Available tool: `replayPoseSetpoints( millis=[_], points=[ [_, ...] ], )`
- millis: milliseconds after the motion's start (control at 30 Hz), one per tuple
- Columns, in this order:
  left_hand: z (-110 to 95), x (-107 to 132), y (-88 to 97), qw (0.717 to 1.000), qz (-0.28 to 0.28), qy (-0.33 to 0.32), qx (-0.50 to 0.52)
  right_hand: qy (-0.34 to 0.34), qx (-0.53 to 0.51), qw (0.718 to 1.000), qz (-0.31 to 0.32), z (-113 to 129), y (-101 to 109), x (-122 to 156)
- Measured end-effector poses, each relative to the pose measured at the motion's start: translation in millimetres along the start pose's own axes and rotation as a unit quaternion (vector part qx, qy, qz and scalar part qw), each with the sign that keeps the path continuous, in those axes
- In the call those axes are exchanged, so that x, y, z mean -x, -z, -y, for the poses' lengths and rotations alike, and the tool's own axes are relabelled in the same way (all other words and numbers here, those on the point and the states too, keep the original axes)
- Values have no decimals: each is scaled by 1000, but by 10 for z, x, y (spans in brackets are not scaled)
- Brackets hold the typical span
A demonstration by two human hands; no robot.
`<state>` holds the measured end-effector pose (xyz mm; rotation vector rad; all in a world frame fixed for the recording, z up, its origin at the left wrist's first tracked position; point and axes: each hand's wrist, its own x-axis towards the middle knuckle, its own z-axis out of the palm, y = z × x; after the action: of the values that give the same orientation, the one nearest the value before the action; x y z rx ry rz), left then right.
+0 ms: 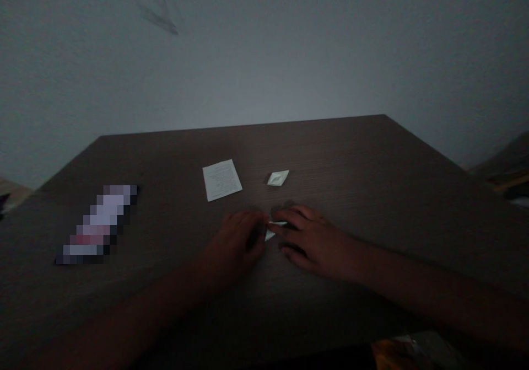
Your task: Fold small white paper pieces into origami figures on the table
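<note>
A small piece of folded white paper (270,232) lies on the table between my two hands, mostly covered by fingers. My left hand (237,240) curls at its left edge, fingertips closed on it. From the other side, my right hand (312,237) reaches over the paper with fingers spread, the fingertips resting on it and the thumb apart below. Just beyond my hands sits a small folded paper boat (278,178). A square sheet of white paper with faint print (222,180) lies flat to its left.
On the left of the dark wooden table (173,149) lies a phone-like slab (97,226), its face pixelated. A pale wall (264,61) rises behind the far edge, with clear plastic (152,0) on it at upper left. The light is dim.
</note>
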<state>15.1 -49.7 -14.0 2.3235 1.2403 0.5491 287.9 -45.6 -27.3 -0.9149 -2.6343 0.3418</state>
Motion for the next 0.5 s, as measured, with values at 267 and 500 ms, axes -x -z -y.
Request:
replayPoseSetpoints(
  millis=[267, 500],
  points=[
    [51, -75, -45, 1000, -13, 18, 13, -2, -11, 1000, -5, -38, -13, 11],
    [45, -107, -64, 1000, -15, 9, -13, 14, 3, 1000, -7, -51, 11, -22]
  ],
)
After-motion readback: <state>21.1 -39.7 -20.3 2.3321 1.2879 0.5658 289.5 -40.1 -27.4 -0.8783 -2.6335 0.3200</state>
